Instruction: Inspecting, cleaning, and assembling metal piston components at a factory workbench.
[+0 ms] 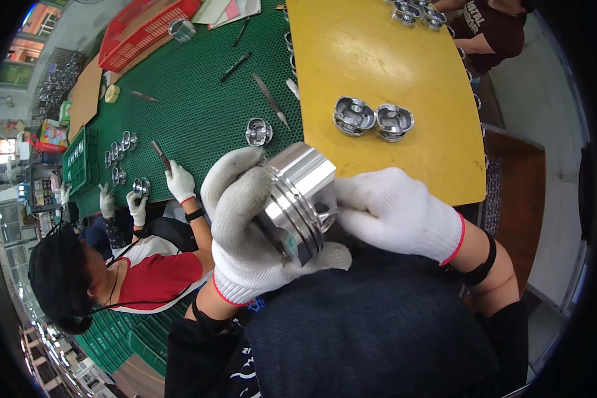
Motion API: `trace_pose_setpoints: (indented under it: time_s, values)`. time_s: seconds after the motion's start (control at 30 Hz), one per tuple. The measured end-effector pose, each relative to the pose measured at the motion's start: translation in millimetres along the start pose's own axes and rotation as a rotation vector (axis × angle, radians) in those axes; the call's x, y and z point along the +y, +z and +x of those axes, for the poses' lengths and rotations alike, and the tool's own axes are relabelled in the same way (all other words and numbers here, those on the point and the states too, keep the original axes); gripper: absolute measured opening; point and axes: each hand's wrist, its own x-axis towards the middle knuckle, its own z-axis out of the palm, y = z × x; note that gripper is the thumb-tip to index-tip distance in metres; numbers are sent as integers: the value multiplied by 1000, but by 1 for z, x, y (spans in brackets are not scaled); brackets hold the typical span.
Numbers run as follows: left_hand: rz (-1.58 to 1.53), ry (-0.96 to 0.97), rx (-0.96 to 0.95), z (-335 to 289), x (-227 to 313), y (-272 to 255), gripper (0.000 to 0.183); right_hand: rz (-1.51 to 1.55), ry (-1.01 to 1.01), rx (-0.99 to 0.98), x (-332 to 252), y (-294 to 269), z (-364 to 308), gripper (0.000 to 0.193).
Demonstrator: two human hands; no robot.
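Observation:
A shiny metal piston [306, 179] with ring grooves is held up in front of me, tilted on its side. My left hand [245, 219], in a white knit glove with a red cuff, wraps its fingers and thumb around it. At the piston's right side is my right hand [398, 212], gloved the same way and closed, its fingertips against the pin-hole area. Whatever those fingers hold, if anything, is hidden. Beyond my hands a pair of pistons [353, 116] stands on the yellow tabletop [404, 73]. A single piston [259, 132] sits on the green mat [205, 99].
A file [270, 99] and dark tools [236, 67] lie on the mat, with a red crate [139, 33] behind. At left a co-worker [156, 275] holds a tool near several pistons [127, 140]. Another person [491, 33] stands at the far right.

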Motion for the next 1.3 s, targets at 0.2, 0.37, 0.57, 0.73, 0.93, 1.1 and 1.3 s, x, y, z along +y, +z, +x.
trace_pose_setpoints:
  time_s: [0.2, 0.37, 0.57, 0.73, 0.93, 1.1, 1.3]
  values:
    - [-584, -445, 179, -12, -25, -8, 109, 35, 50, 278, 41, 12, -6, 31]
    - [-1156, -1043, 591, -55, -139, -42, 36, -72, 361, -6, 78, 59, -74, 28]
    - [-864, -1506, 978, -142, -263, -21, 15, -115, 586, 159, 80, 116, -107, 29]
    - [-855, -1484, 939, -217, -377, -5, 17, -145, 721, 100, 57, 117, -103, 31]
    - [-130, -1283, 304, -315, -393, -17, 41, -268, 708, 342, 69, 74, -68, 37]
    - [-829, -1210, 600, -205, -234, -34, 46, -353, 574, 498, 146, 21, -29, 38]
    - [-713, -1105, 556, -156, -99, -31, 55, -628, 617, 303, 194, 2, -29, 33]
